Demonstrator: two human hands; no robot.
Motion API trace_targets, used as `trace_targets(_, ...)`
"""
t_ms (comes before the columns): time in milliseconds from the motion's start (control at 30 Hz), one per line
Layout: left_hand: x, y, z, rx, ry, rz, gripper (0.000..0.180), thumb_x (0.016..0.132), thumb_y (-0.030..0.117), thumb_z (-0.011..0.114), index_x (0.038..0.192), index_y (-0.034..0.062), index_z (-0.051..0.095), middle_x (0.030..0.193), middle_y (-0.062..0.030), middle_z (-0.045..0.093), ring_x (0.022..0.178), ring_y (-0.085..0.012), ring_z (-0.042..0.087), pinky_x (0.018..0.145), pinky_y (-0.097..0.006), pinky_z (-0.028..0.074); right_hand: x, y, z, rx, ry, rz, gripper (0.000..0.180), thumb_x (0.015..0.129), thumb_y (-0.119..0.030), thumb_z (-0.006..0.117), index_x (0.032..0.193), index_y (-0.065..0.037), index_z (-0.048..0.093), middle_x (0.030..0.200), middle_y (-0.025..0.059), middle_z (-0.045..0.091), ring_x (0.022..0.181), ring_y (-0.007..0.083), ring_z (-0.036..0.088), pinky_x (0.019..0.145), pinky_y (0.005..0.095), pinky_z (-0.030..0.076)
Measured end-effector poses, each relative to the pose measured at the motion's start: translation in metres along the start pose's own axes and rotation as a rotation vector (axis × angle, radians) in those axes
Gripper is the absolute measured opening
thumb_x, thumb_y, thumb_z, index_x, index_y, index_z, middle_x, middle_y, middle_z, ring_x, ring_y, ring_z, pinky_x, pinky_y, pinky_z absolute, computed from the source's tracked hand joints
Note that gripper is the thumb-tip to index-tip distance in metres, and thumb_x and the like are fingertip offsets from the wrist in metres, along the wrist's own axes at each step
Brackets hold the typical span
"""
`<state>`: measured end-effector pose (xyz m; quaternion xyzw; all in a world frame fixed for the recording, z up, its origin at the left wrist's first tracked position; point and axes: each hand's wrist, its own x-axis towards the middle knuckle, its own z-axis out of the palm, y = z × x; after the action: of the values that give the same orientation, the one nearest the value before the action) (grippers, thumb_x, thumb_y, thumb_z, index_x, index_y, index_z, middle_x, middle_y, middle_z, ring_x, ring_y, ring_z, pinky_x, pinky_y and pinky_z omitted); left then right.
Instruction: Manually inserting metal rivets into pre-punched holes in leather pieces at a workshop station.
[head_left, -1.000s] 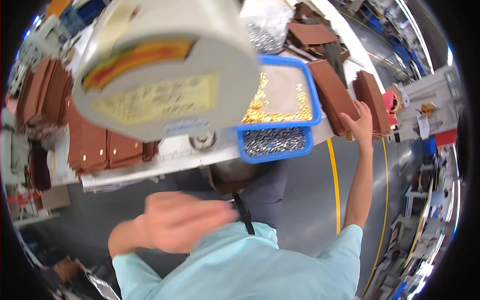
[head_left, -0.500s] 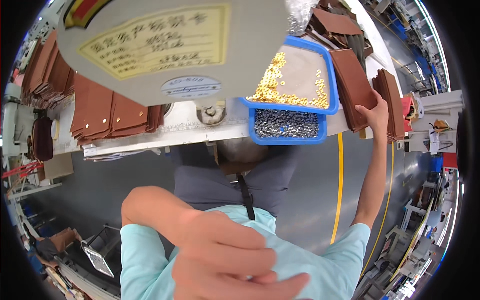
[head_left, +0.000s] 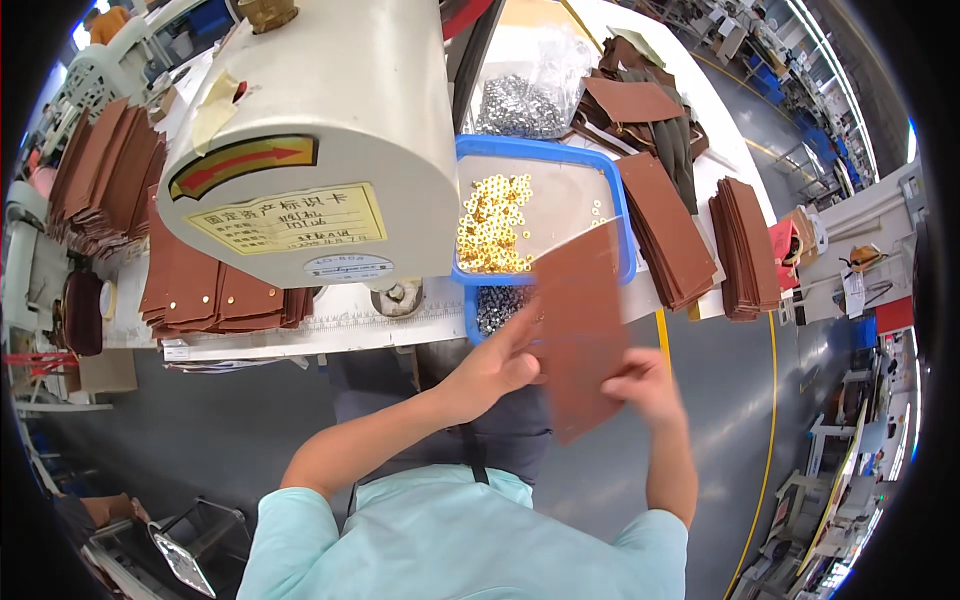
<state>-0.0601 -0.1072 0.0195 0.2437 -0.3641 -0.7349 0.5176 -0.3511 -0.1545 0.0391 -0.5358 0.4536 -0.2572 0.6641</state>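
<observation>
A flat brown leather panel [head_left: 583, 330] is held up in front of my body, tilted and a little blurred. My right hand [head_left: 650, 392] pinches its lower right edge between thumb and fingers. At its left edge is my left hand [head_left: 492, 372], closed on it, with some fingertips hidden at the edge. Behind the panel is a blue tray [head_left: 545, 148] with loose gold-coloured ring-shaped eyelets [head_left: 497, 222]. Below it a second blue tray with small silver metal pieces [head_left: 500, 308] is partly covered by the panel and my left hand.
A pale machine head [head_left: 330, 130] overhangs the white table [head_left: 420, 335] at left. Stacks of brown panels lie at left [head_left: 215, 295] and right [head_left: 668, 235], with another stack [head_left: 745, 250] further right. A clear bag of silver pieces [head_left: 520, 105] stands behind the trays.
My right hand has moved left and nearer from the right-hand stack, now holding a leather panel. My left hand has moved forward from my chest to the panel's edge. The view has shifted.
</observation>
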Motion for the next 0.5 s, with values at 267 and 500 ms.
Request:
trace_targets(267,-0.053,0.004,-0.027,0.286,0.490,-0.027,0.039,0.106,0.024,0.061,0.134,-0.0027,0.058,0.117,-0.0057,0.071,0.099,-0.0101,0.067,0.083,-0.027,0.056,0.085,-0.039,0.048,-0.291,-0.030,-0.097,0.021,0.086,-0.012,0.082,0.103,0.000,0.077,0.089,0.0078,0.076,0.079,0.0127,0.070,0.070,0.0301,0.057)
trace_targets(500,-0.059,0.010,-0.016,0.326,0.677,0.137,0.028,0.104,0.017,0.065,0.124,-0.0025,0.065,0.104,-0.0053,0.073,0.093,-0.0092,0.067,0.079,-0.026,0.056,0.205,-0.049,0.054,-0.975,0.121,-0.449,0.015,0.079,-0.013,0.080,0.092,-0.005,0.080,0.080,0.0173,0.075,0.075,0.0348,0.072,0.077,0.0430,0.058)
